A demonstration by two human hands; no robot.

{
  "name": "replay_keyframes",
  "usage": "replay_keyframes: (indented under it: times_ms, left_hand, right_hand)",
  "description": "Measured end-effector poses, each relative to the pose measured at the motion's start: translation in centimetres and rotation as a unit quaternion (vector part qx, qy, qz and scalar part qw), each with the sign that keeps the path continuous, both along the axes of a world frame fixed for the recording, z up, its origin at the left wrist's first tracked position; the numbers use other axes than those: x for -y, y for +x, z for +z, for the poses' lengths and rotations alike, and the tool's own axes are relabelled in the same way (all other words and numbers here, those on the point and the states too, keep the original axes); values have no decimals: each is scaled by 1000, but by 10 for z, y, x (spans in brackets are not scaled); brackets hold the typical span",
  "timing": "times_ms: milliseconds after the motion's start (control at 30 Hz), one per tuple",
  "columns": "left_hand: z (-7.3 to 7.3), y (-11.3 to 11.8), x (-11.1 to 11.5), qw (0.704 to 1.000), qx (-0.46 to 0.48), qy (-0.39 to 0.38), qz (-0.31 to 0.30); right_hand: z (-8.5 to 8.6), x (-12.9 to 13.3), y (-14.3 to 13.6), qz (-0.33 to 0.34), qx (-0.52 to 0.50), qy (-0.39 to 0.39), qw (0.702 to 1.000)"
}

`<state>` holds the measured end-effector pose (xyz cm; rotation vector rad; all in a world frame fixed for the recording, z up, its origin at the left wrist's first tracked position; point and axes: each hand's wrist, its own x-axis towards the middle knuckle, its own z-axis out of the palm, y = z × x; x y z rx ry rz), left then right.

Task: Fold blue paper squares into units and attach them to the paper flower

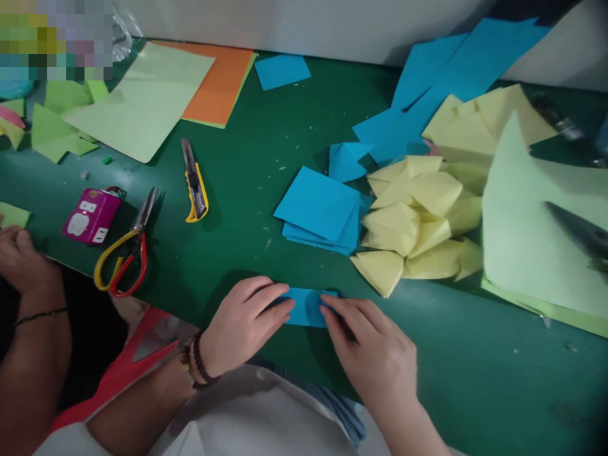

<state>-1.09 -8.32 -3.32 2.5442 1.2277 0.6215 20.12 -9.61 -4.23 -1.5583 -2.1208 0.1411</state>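
A narrow strip of folded blue paper [306, 308] lies on the green table near its front edge. My left hand [249, 323] is closed on its left end, with the fingers curled over the paper. At the other end, my right hand [375, 345] pinches the paper between thumb and fingers. Both palms face down, and the fingers hide the two ends. Just beyond rests a stack of blue paper squares [316, 206]. To the right of that stack sits a pile of folded pale-yellow paper pieces [420, 218].
Scissors [128, 253] with red and yellow handles, a yellow cutter knife [196, 190] and a purple box [92, 215] lie left. Pale green [147, 95] and orange sheets [223, 82] are behind. More green sheets [536, 234] lie right. Another person's hand [23, 259] rests far left.
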Motion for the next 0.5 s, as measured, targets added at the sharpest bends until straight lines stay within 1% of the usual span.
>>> replay_keyframes:
  times_ms: [300, 500]
  left_hand:
    - [0, 0, 0, 1000, -9, -12, 2]
    - [-1, 1, 0, 1000, -15, -3, 5]
  right_hand:
    - [-2, -1, 1, 2, -9, -6, 1000]
    - [-3, -2, 0, 5, -13, -6, 1000]
